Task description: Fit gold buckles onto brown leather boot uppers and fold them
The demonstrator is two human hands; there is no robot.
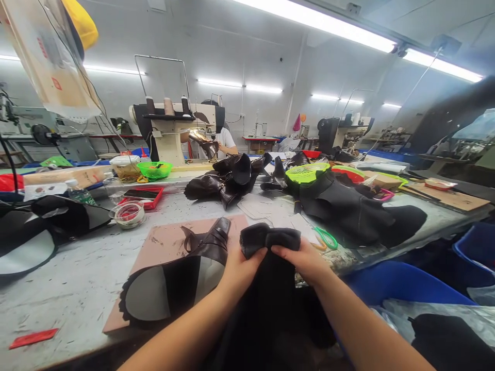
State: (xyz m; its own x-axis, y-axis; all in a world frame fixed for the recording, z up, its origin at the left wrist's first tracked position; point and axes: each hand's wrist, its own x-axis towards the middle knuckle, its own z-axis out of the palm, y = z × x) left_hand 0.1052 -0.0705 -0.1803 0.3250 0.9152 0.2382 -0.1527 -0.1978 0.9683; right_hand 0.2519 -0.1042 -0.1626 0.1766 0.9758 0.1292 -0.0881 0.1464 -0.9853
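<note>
Both my hands grip a black fabric boot lining (276, 278) over the table's front edge, its folded top end bunched up in two lobes. My left hand (243, 268) pinches the left lobe, thumb pressed on the near side. At the right lobe, my right hand (305, 257) pinches in the same way, its thumb close to the other. Left of my hands, a dark brown leather boot upper (211, 242) lies on a pinkish board (162, 234), its wide scalloped opening facing me. Green-handled scissors (326, 238) rest just beyond my right hand.
Leather boot uppers (226, 180) are heaped at the middle back. Black linings (348, 206) spread out on the right beside a lime basket (307, 173). A red tray (143, 198) and tape rolls (129, 214) stand left. Blue bins (402, 283) sit lower right. Behind a sewing machine (174, 129) sits another person (227, 139).
</note>
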